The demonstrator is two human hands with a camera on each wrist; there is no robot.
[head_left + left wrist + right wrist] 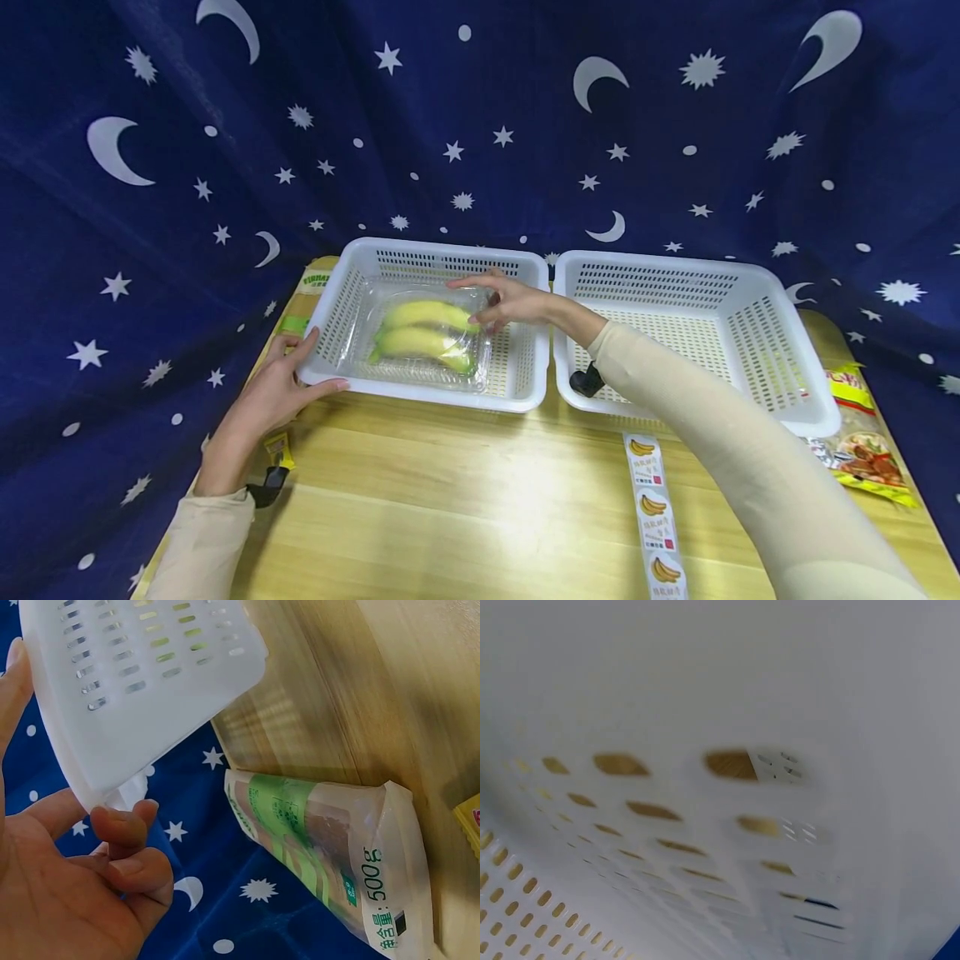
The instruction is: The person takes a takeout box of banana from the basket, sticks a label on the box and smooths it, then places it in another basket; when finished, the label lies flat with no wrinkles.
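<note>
A clear plastic box (352, 333) with two yellow, green-tipped bananas (423, 333) inside lies in the left white basket (435, 398). My right hand (506, 300) reaches over the basket and holds the box at its right end, its index finger along the far edge and its thumb on the lid. At the basket's near left corner, my left hand (273, 387) grips the rim; in the left wrist view several fingers (124, 877) curl beneath that corner. The right wrist view is filled by a perforated white basket wall (682, 697), and no hand shows there.
A second white basket (697, 417) stands close on the right, under my right forearm. A strip of banana stickers (651, 508) runs down the wooden table (450, 500). Food packets (330, 855) (862, 442) lie at both sides, with a small yellow packet (280, 450) near my left wrist.
</note>
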